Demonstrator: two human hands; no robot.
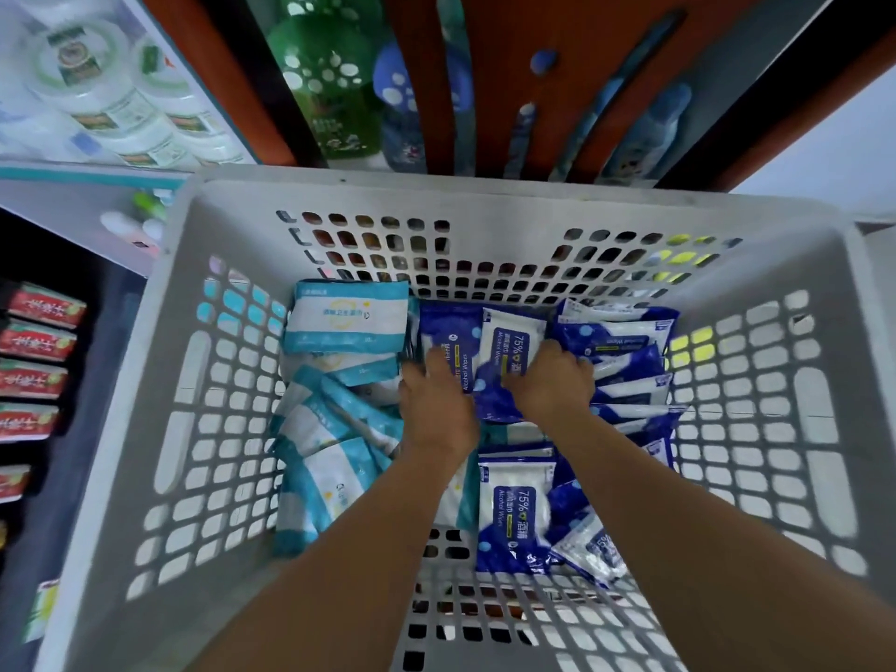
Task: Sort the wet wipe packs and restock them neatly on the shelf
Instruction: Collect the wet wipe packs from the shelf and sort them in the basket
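Both hands down in the grey basket [485, 196], on the dark blue alcohol wipe packs [514, 341] at the far middle of the floor: left hand [436, 405] laid over a pack's left edge, fingers forward, curl hard to make out; right hand [552, 380] curled onto the pack's right side, knuckles up, apparently gripping. Teal-and-white packs [346, 317] heaped along the left, more blue ones stacked on edge at right and lying near. Slick film, loose piles: could slip from a one-sided grip, or drag neighbouring packs out of order and mix the two colours. Tall perforated walls close on all sides, so only straight up free; shelf goods crowd the left and far sides
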